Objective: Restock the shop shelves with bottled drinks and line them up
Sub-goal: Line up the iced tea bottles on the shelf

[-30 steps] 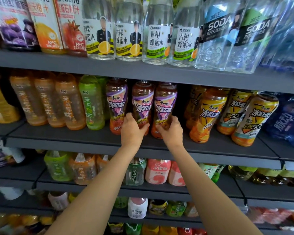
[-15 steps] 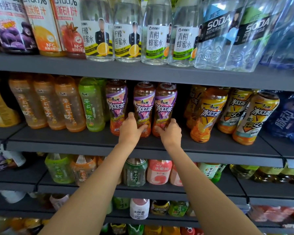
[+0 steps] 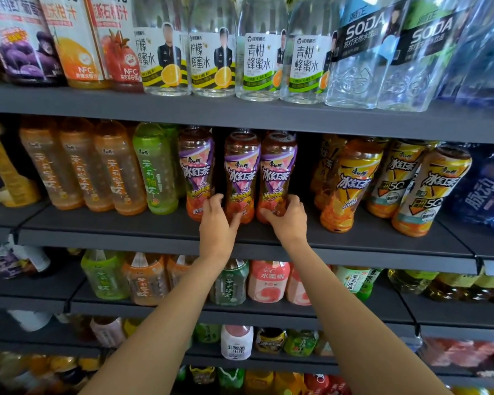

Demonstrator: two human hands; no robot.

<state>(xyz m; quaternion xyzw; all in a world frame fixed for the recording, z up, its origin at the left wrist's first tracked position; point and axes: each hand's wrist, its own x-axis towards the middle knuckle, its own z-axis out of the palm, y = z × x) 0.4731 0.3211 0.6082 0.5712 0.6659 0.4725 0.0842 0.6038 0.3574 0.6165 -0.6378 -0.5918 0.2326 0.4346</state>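
Head view: three purple-labelled iced tea bottles stand in a row on the second dark shelf (image 3: 154, 228), between a green tea bottle (image 3: 157, 169) on their left and yellow-labelled iced tea bottles (image 3: 347, 186) on their right. The left hand (image 3: 216, 220) curls around the base of the middle purple bottle (image 3: 241, 175), its thumb on that bottle's right side and its fingers reaching into the gap beside the left purple bottle (image 3: 197, 172). The right hand (image 3: 288, 219) grips the bottom of the right purple bottle (image 3: 277, 172), its thumb across the front and its fingers wrapped around the far side. The middle and right bottles stand upright and touch each other. Clear honey-water bottles (image 3: 211, 61) line the shelf above.
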